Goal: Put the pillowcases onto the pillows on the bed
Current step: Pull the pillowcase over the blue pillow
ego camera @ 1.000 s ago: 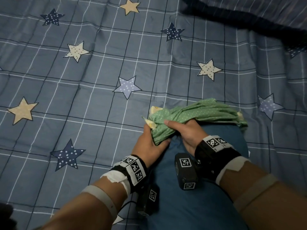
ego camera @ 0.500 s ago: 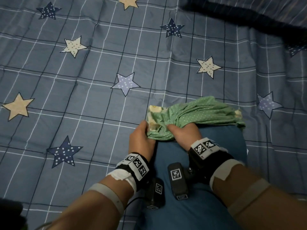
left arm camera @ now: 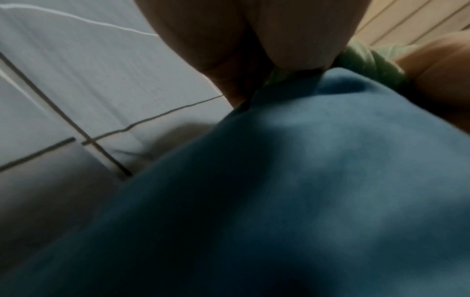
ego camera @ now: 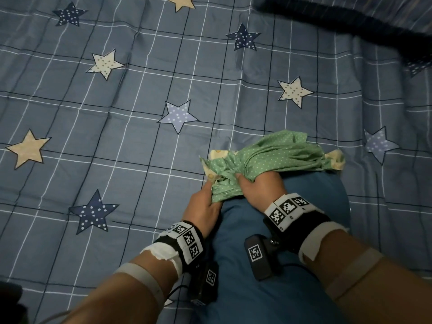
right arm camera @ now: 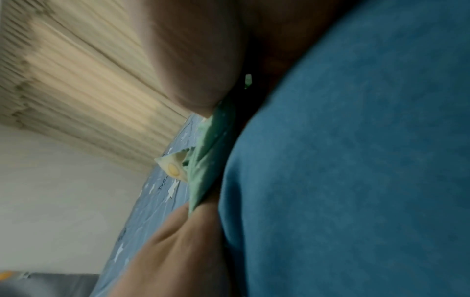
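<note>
A plain blue pillow [ego camera: 268, 288] lies lengthwise in front of me on the bed. A green dotted pillowcase [ego camera: 275, 157] with a yellow lining is bunched over its far end. My left hand [ego camera: 205, 202] grips the bunched edge at the pillow's left corner. My right hand [ego camera: 259, 188] grips the same bunched fabric on top of the pillow, fingers curled into it. The left wrist view shows the blue pillow [left arm camera: 305, 180] and a fold of the green pillowcase [left arm camera: 368, 62]. The right wrist view shows the pillowcase [right arm camera: 203, 164] pinched against the pillow [right arm camera: 356, 160].
The bed [ego camera: 117, 113] is covered by a blue-grey checked sheet with stars, flat to the left and ahead. A dark fabric strip [ego camera: 350, 22] crosses the top right corner. A wall and a pleated curtain [right arm camera: 84, 80] stand beyond the bed.
Both hands have kept their hold on the pillowcase. They first shifted left with the fabric, then back right, bunching its open end more tightly at the pillow's far left corner.
</note>
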